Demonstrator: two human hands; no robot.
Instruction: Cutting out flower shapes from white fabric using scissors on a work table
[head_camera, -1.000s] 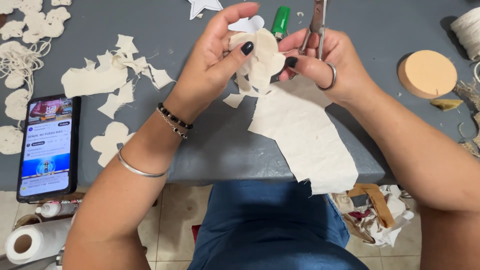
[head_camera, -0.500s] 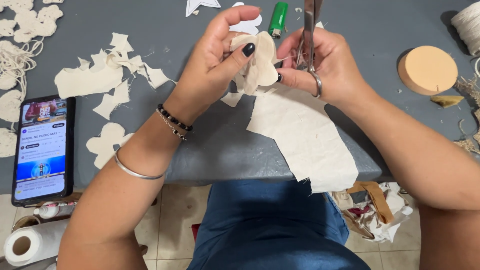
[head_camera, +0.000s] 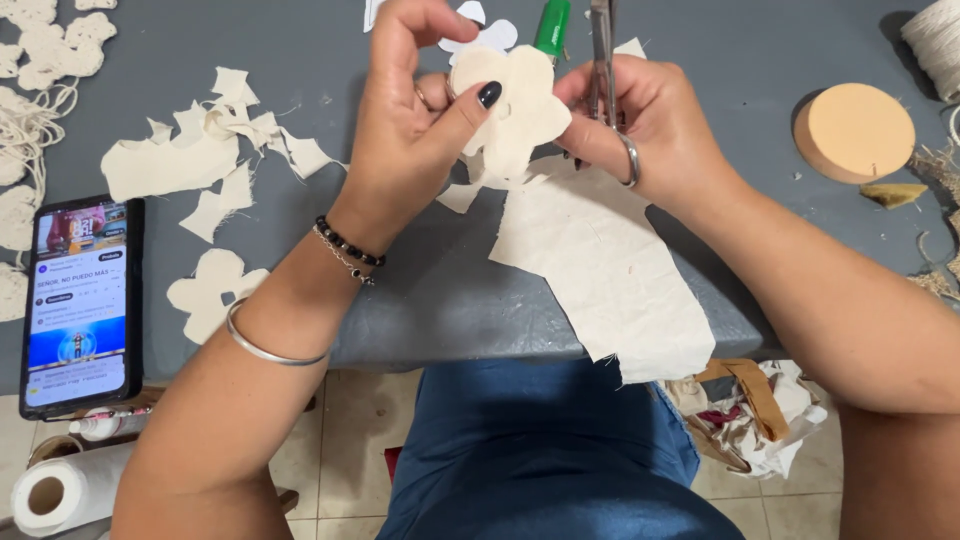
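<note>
Both hands meet above the far part of a grey table (head_camera: 300, 60). On the person's left, the left hand (head_camera: 420, 130) is closed in a pinch on a cream fabric flower cutout (head_camera: 515, 110), thumb pressed on its front and fingers curled behind it, holding it upright in the air. Just beside it, the right hand (head_camera: 650, 135) is curled around a pair of metal scissors (head_camera: 603, 60), fingers through the handles; the scissors point up and away, next to the cutout's right edge. Whether the blades are parted cannot be told.

Below the hands, a larger sheet of cream fabric (head_camera: 610, 270) lies on the table and hangs over its near edge. Left of the hands lie ragged fabric scraps (head_camera: 190, 160) and 1 finished flower shape (head_camera: 205, 290). A smartphone (head_camera: 80, 305) with a lit screen rests at the left edge. A green lighter (head_camera: 552, 25) lies behind the cutout. Far right sits a round tan disc (head_camera: 853, 130), well apart from the hands.
</note>
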